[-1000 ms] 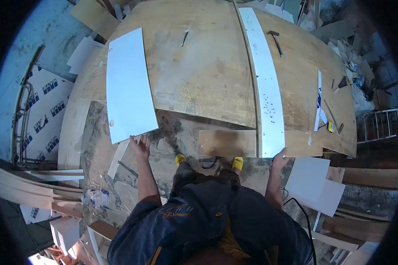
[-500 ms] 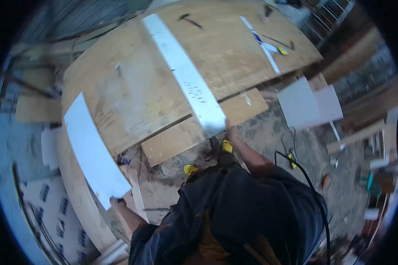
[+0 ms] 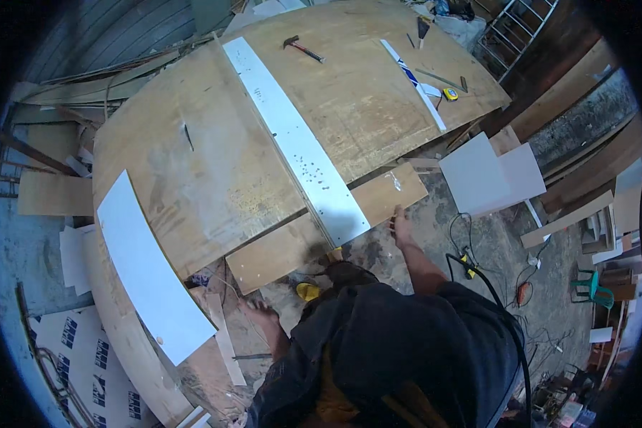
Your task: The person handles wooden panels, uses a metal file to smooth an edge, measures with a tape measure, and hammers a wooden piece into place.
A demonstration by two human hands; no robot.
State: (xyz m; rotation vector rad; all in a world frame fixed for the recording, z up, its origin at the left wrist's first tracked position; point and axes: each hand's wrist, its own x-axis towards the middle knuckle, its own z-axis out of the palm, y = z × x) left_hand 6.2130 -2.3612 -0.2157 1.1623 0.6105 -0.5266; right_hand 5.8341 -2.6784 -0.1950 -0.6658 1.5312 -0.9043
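Observation:
My right hand [image 3: 401,224] is just off the right end of a brown wooden board [image 3: 267,255], its fingers apart and holding nothing. A long white panel [image 3: 292,127] with dark marks and small holes lies across the wooden worktable [image 3: 225,167], left of that hand. Its near end crosses the board and overhangs the edge. My left hand [image 3: 262,314] hangs near my body, also with fingers apart and nothing in it. To its left, a wide white panel [image 3: 150,267] lies at the table's left side, apart from the hand.
A hammer [image 3: 304,49], a narrow white strip [image 3: 415,87], a square [image 3: 446,78] and a yellow tape measure [image 3: 450,94] lie on the table. White boards [image 3: 488,175] stand beyond its right edge. Cables [image 3: 466,239] trail on the floor; a green stool [image 3: 593,288] stands at right.
My left hand has let go of the wide white panel and moved right toward my body. My right hand has released the long white panel's near end and shifted right.

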